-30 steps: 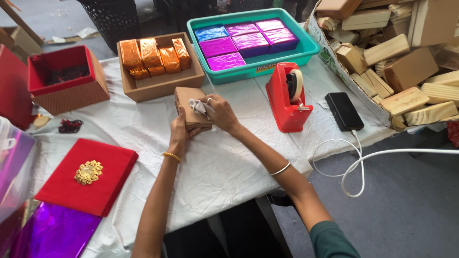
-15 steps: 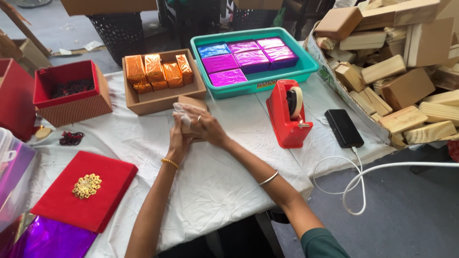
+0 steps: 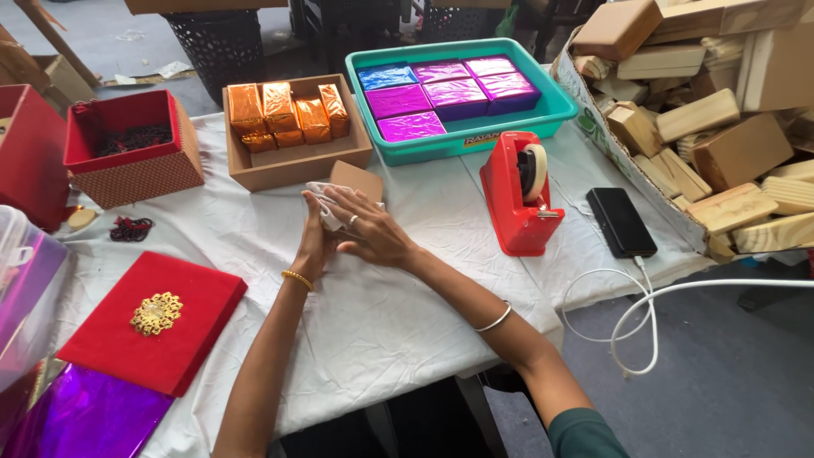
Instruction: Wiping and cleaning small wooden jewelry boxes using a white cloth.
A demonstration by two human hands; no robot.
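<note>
Since the earlier frame both hands have shifted. Left hand (image 3: 312,242) and right hand (image 3: 370,233) clasp a small brown cardboard box (image 3: 356,180) on the white-clothed table (image 3: 407,305), white tissue (image 3: 326,203) half wrapped; coloured foil remains unapplied.

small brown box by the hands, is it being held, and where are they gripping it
Both hands hold the small brown box at its near end, where white wrapping covers it: the left hand from below and behind, the right hand laid over the top.
</note>
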